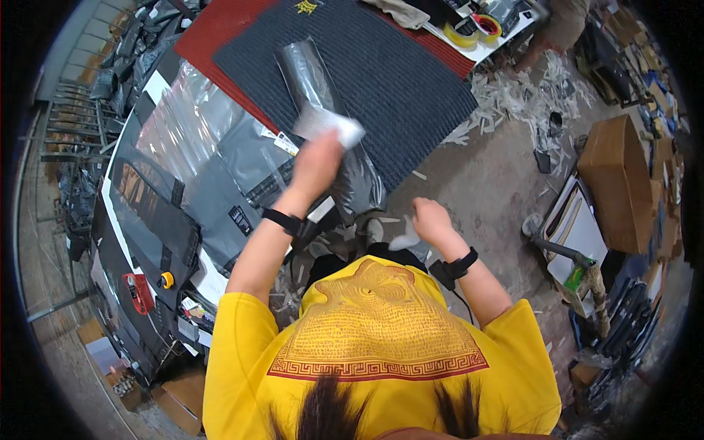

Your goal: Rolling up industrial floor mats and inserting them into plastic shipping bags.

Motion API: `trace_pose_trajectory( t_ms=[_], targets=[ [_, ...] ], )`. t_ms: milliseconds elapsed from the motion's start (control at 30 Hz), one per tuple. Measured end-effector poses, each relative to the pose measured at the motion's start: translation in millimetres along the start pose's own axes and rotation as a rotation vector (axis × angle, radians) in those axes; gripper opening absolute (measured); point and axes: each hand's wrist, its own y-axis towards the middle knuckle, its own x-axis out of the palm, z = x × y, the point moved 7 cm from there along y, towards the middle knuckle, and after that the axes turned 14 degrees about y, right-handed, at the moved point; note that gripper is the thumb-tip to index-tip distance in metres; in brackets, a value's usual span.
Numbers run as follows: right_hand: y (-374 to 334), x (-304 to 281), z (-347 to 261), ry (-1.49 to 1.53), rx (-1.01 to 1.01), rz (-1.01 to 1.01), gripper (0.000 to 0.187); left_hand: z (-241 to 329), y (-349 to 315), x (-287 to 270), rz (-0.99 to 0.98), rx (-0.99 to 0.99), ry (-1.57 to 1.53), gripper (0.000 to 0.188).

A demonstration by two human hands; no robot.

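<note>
My left hand [320, 163] is closed on a white sheet [334, 126], which is smeared by motion; I cannot tell whether it is paper or a label. The sheet is over a long, shiny dark package in clear plastic [317, 81] that lies at a slant across a ribbed dark mat [400, 81]. Lower and to the right, my right hand [433, 221] is curled in the air beside the table edge. From its fingers a curved white strip [405, 235] hangs down. Both wrists wear black bands.
Grey plastic mailing bags [209, 191] and clear film cover the table on the left, near a red tool [138, 293]. Tape rolls [462, 35] sit at the far right. White strip scraps [524, 95] litter the floor. An open cardboard box [614, 183] stands at right.
</note>
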Motion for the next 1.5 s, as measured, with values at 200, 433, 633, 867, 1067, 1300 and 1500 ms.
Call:
trace_pose_trajectory(
  t_ms=[200,433,633,867,1067,1300,1500],
  targets=[
    [68.3,-13.4,-143.2,0.195,-0.585,0.302,0.074,12.0,-6.8,34.7,-0.107,0.03,-0.285,0.036],
    [91.8,57.9,-111.0,0.267,-0.463,0.277,0.093,-39.7,45.7,76.3,0.107,-0.42,0.144,0.091],
    [37.4,65.9,-98.2,0.046,-0.183,0.309,0.099,-128.9,93.1,60.1,-0.264,-1.13,-0.002,0.115],
    [38.8,68.2,-67.3,0.805,0.534,-0.063,0.1,-136.0,103.3,59.9,-0.311,-1.211,-0.277,0.1],
    [43.6,105.7,-54.9,1.187,0.337,-0.077,0.067,-189.0,68.1,94.6,-0.129,-1.092,-0.868,0.054],
    [-39.5,47.3,109.0,0.578,0.348,0.477,0.08,-6.2,40.3,55.3,-0.35,-0.505,-1.695,0.046],
    [-125.0,48.3,150.3,0.837,0.884,0.575,0.04,76.3,-4.6,99.1,-0.906,-0.273,-1.706,0.052]
  ],
)
